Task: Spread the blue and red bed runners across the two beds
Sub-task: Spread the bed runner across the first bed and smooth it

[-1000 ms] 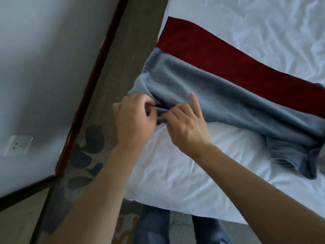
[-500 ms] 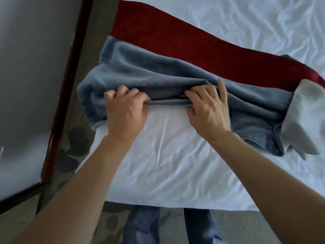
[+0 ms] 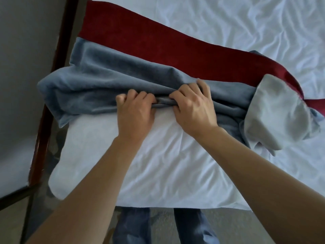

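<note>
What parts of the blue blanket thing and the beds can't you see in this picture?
- Head view: the near edge of the blue runner is hidden under the left hand and right hand gripping it.
- The runner's right end is bunched and flipped over, so its pale underside covers what lies below.
- The red runner passes behind that flipped end, then the right frame edge cuts it off.
- The second bed is out of frame; only one bed shows.
</note>
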